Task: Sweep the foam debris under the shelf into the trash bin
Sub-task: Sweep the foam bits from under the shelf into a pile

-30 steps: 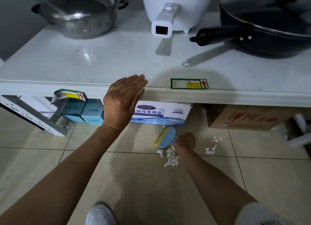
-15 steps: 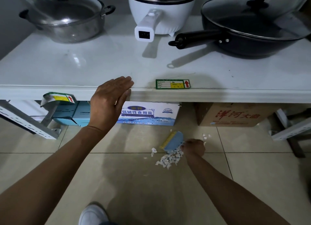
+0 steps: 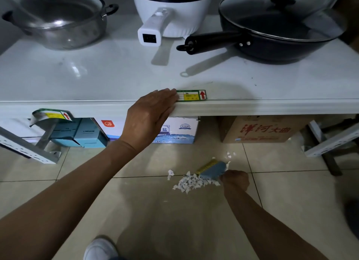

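The left hand (image 3: 149,115) lies flat and open on the shelf (image 3: 252,106) edge. The right hand (image 3: 235,180) grips a blue brush (image 3: 212,169). White foam bits (image 3: 192,184) sit piled on the floor (image 3: 155,211), touching the brush.

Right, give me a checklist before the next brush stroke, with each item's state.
1. Right hand gripping the brush: ok.
2. Left hand braced on the shelf edge: ok.
3. Foam bits gathered in a pile on the open floor: ok.
4. All bits collected: not ok, strays lie behind the brush.
5. Trash bin within reach: cannot tell, none in view.
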Available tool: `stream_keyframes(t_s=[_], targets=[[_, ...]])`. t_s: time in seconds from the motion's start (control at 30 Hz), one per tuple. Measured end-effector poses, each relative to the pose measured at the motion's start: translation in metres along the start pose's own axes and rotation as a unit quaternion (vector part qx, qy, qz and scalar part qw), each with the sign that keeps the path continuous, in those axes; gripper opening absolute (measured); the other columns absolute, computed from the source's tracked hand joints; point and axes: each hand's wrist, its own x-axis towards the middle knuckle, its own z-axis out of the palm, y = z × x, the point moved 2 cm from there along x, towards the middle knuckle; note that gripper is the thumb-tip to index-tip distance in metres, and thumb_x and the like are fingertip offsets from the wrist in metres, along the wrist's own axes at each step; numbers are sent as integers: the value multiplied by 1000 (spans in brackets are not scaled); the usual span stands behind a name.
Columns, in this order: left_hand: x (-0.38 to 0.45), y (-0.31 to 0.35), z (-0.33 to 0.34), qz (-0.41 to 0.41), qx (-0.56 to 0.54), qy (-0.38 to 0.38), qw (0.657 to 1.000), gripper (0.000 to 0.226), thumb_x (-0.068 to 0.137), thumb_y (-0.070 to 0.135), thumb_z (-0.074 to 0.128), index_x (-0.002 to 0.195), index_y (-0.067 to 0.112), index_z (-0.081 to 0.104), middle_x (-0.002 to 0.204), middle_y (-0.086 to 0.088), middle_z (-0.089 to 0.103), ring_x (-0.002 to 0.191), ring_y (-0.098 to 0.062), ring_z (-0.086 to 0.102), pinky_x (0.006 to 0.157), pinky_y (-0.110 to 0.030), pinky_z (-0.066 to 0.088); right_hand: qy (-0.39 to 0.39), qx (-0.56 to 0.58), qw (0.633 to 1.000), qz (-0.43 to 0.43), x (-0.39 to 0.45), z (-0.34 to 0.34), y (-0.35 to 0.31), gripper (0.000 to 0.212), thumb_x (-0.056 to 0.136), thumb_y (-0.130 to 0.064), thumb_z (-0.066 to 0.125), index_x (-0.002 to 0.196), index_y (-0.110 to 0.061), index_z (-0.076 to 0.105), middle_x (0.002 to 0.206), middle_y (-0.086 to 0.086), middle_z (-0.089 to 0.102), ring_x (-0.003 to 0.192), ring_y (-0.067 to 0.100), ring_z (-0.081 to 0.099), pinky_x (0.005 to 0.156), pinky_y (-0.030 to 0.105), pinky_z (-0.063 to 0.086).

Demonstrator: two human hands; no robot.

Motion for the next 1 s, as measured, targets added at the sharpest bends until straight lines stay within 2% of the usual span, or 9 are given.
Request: stream_keyframes(t_s=[0.1, 0.17, 0.2, 0.23, 0.3, 0.4, 0.53, 0.73, 1.0], targets=[[6, 9, 10, 8, 1, 4, 1000, 30, 100, 22, 49, 126, 16, 63, 133, 2, 62, 125, -16, 57, 107, -37, 46, -1, 56, 998, -12, -9, 6, 0, 11, 74, -2, 73, 85, 0, 75, 66, 2, 75, 68, 18, 72, 75, 35, 60], [7, 11, 15, 0, -1, 11, 1000, 30, 100, 21, 49, 126, 17, 63, 133, 2, 62, 125, -16, 57, 106, -37, 46, -46, 81, 995, -28, -21, 27, 0, 11, 78, 5, 66, 86, 4, 72, 47, -7, 68, 43, 4, 65, 59, 28, 61], [6, 11, 17, -4, -1, 15, 1000, 30, 99, 20, 50, 126, 17, 63, 133, 3, 62, 125, -16, 57, 107, -36, 45, -56, 61, 995, -57, -30, 37, -2, 10, 78, 9, 64, 85, 6, 71, 49, -2, 68, 40, 4, 63, 51, 24, 59], [5, 11, 18, -6, 0, 18, 1000, 30, 99, 20, 50, 126, 17, 63, 133, 3, 62, 125, -15, 57, 107, -35, 45, -66, 33, 993, -96, -39, 47, -5, 11, 78, 9, 63, 84, 5, 72, 60, 6, 72, 47, 9, 68, 52, 26, 60], [5, 11, 19, -9, -1, 30, 1000, 29, 99, 19, 50, 125, 17, 64, 131, 2, 63, 124, -16, 58, 107, -33, 44, -101, -52, 979, -169, -51, 70, -5, 16, 77, 3, 64, 85, -4, 77, 83, 11, 77, 71, 22, 74, 69, 35, 62], [5, 14, 20, -13, -3, 41, 999, 29, 99, 19, 48, 123, 15, 65, 130, 1, 64, 124, -16, 58, 107, -32, 44, -138, -160, 949, -232, -65, 86, -7, 22, 83, -1, 60, 91, -12, 77, 95, 5, 77, 87, 22, 73, 80, 30, 59], [4, 12, 21, 1, 6, 29, 1000, 30, 99, 18, 50, 126, 16, 63, 133, 1, 62, 126, -16, 56, 109, -30, 41, -121, -234, 927, -266, -58, 79, -13, 22, 84, -7, 60, 99, -12, 75, 105, 6, 75, 98, 22, 70, 82, 25, 53], [5, 17, 23, -10, 22, 44, 999, 29, 98, 17, 53, 126, 15, 63, 132, 0, 62, 125, -15, 56, 109, -30, 41, -38, -245, 936, -248, -13, 25, -14, 26, 89, -12, 56, 112, -6, 67, 117, 10, 69, 112, 24, 65, 90, 27, 49], [5, 28, 29, -64, 11, 80, 995, 28, 101, 20, 49, 122, 16, 66, 129, 0, 64, 125, -14, 57, 109, -33, 42, 13, -202, 961, -187, 33, -42, -12, 21, 83, -1, 61, 100, -1, 73, 109, 17, 72, 105, 31, 68, 87, 30, 52]])
